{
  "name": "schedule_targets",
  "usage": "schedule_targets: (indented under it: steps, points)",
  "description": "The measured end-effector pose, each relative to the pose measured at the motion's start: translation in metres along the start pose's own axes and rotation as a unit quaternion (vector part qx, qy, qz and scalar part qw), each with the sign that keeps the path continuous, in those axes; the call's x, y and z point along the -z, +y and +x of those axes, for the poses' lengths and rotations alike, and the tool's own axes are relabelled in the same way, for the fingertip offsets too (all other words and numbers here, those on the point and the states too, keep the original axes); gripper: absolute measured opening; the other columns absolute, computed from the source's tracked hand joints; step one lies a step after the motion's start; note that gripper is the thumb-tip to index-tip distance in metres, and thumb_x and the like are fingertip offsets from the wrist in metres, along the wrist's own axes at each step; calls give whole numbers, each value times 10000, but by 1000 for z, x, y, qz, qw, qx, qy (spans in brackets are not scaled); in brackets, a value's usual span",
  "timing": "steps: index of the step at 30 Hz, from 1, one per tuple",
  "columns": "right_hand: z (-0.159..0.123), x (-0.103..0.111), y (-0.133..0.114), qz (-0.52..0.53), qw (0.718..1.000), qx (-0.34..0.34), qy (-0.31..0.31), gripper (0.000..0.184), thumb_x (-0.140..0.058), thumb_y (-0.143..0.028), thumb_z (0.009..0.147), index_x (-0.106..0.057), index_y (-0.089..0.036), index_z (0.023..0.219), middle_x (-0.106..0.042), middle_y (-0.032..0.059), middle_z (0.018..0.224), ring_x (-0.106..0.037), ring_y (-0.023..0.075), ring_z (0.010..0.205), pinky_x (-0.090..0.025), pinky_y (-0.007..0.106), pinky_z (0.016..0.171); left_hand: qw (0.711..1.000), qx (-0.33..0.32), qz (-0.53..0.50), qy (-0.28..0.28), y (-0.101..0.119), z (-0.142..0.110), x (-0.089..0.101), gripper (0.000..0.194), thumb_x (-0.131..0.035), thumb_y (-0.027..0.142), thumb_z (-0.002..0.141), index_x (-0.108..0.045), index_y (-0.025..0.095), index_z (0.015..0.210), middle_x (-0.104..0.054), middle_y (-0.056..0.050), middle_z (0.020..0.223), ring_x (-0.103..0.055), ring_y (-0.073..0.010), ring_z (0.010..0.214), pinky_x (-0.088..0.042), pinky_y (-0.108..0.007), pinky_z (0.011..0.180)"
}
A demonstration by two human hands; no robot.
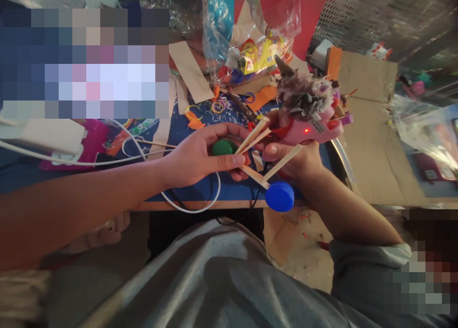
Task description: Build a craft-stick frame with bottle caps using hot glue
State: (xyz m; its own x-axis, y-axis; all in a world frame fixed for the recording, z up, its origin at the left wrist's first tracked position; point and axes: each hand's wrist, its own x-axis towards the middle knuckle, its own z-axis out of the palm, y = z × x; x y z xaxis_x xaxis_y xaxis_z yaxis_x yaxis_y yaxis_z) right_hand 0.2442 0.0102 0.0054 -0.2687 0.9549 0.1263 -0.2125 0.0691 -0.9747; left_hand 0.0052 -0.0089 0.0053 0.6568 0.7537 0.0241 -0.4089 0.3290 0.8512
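My left hand point(211, 156) pinches a small frame of flat wooden sticks point(252, 139) between thumb and fingers. A green bottle cap point(224, 148) sits at the frame's left side, within my curled fingers. At its lower right end is a blue bottle cap point(279, 197), in front of the table edge. My right hand point(298, 158) is closed around a pink glue gun point(311, 129) with a lit red light and a red trigger. Some of its fingers are hidden behind the gun. Grey fluffy material point(304, 93) shows just above the gun, partly covering it.
Scissors point(245, 106), orange scraps point(265, 97) and paper bits lie on the blue table point(171, 175). A clear bag point(257, 51) with yellow packets stands behind. Cardboard point(379, 142) lies at right. A white cable point(118, 162) loops under my left arm. Pixelated patches hide two areas.
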Motion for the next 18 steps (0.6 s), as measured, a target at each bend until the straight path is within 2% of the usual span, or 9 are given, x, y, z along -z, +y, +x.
schedule_targets:
  steps: [3,7,13,18]
  points:
    - [2,5,5,10,1000,-2,-24,675,-1163,-421,509,-633,-292,907,-773,-33,1047,-748,168,808,-663,303,666,999,32,0,0,1,-1,-1,485,-1028,336,864,-686,169,1164,-810,4,899,-820,-133,727,-711,-226,689]
    - [1,8,8,10,1000,8,-29,623,-1148,-259,556,-649,-298,927,-765,-50,1048,-789,174,904,-697,306,784,997,72,33,-4,1,0,-3,535,-1043,374,839,-665,174,1160,-815,6,885,-826,-145,722,-720,-248,701]
    - [-5,7,7,-47,997,-3,-65,519,-1091,-486,696,-706,-286,980,-779,-16,1039,-786,190,942,-675,337,842,994,39,98,0,2,2,-4,437,-1015,287,839,-659,186,1070,-783,33,810,-785,-128,668,-689,-244,674]
    - [-5,6,6,-75,993,14,-86,435,-1060,-479,751,-716,-288,938,-756,-23,986,-751,183,929,-655,339,816,990,31,136,0,3,2,-4,363,-944,184,843,-648,201,1052,-762,60,756,-744,-109,625,-663,-233,633]
